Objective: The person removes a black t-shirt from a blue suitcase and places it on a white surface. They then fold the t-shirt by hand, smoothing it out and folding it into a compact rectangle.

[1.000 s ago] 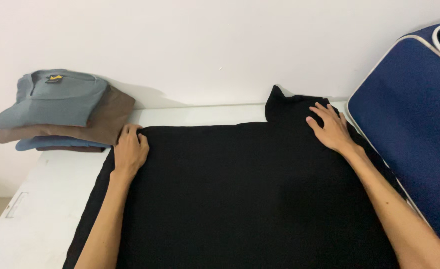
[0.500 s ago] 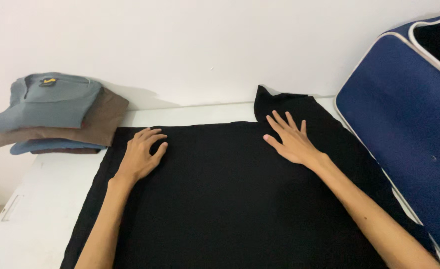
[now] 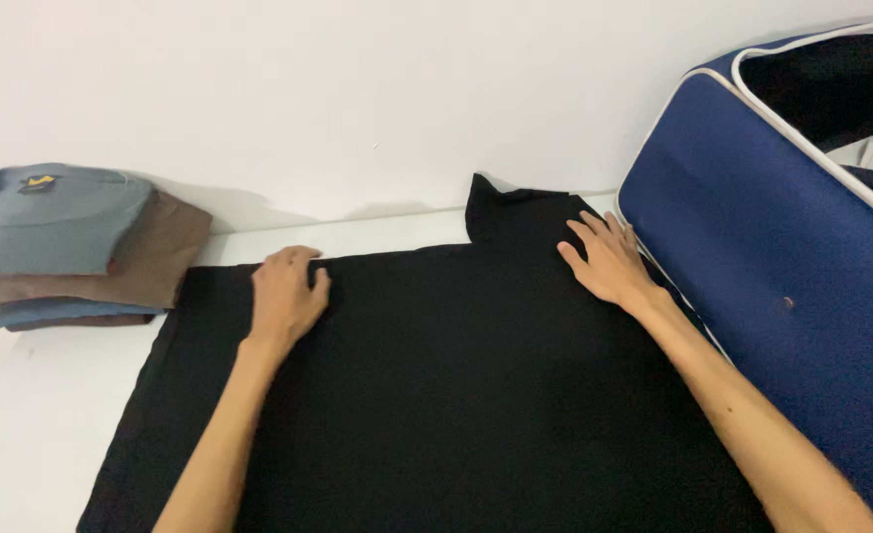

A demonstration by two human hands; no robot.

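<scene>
A black garment (image 3: pixel 456 395) lies spread flat over a white tabletop (image 3: pixel 32 434), with a folded black flap (image 3: pixel 515 212) sticking up at its far edge. My left hand (image 3: pixel 286 296) rests on the garment's far left part, its fingers curled over the far edge and gripping it. Flat on the cloth just below the flap lies my right hand (image 3: pixel 609 262), fingers apart and holding nothing. Both forearms stretch across the garment.
A stack of folded shirts (image 3: pixel 71 247), grey on brown on blue, sits at the far left against the white wall. An open blue suitcase (image 3: pixel 782 247) with white piping stands right beside the garment, with dark clothes inside.
My left hand went from lying flat with spread fingers to curling over the far edge. My right hand slid right toward the flap. The view has shifted to the right.
</scene>
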